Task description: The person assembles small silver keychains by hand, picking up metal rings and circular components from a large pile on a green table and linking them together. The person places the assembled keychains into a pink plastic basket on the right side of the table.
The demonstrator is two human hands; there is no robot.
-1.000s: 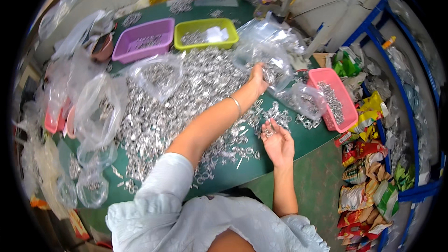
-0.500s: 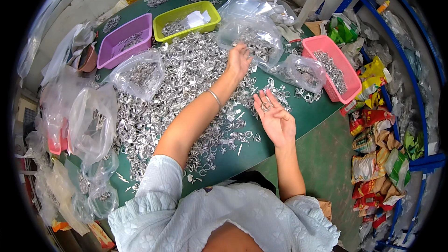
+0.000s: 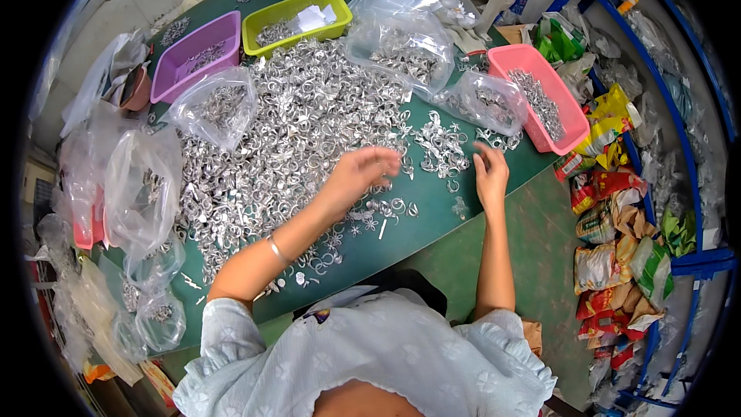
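Observation:
A wide heap of silvery metal rings (image 3: 285,123) covers the green table. Over the heap's right edge is my left hand (image 3: 361,176), fingers stretched to the right, loosely bent and slightly blurred; nothing shows in them. My right hand (image 3: 492,176) is at the table's right edge, its fingers apart and palm turned left, with no piece visible in it. Between the hands and a little farther off lies a smaller pile of rings (image 3: 441,145). A blurred pale piece (image 3: 459,207) is just left of my right wrist.
Beyond the heap stand a purple basket (image 3: 158,85) and a lime-green basket (image 3: 340,19). A pink basket (image 3: 575,139) with rings sits at the right. Clear plastic bags (image 3: 401,54) of rings lie around. A blue rack (image 3: 698,208) and stacked packages (image 3: 598,259) flank the right.
My left hand has come back from the plastic bag toward me. My right hand has turned from palm up and moved right; the ring seen on it no longer shows.

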